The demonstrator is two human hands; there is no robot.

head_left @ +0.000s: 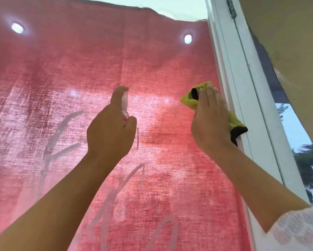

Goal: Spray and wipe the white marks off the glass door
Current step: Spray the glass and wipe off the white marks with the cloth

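The glass door (pixel 161 73) fills the view, with a red cloth hanging behind it. White smeared marks (pixel 61 131) run across its lower left and more white strokes (pixel 115 192) cross its bottom middle. My left hand (pixel 110 131) grips a small clear spray bottle (pixel 124 107) held up to the glass, the index finger on its top. My right hand (pixel 210 120) presses a yellow-green cloth (pixel 190 98) with dark edging flat against the glass near the door's right edge, its fingers straight.
A white door frame (pixel 242 91) runs down the right side, with a hinge (pixel 231 6) at its top. Two round ceiling lights (pixel 17 27) reflect in the glass. Trees and daylight (pixel 306 156) show beyond the frame at the right.
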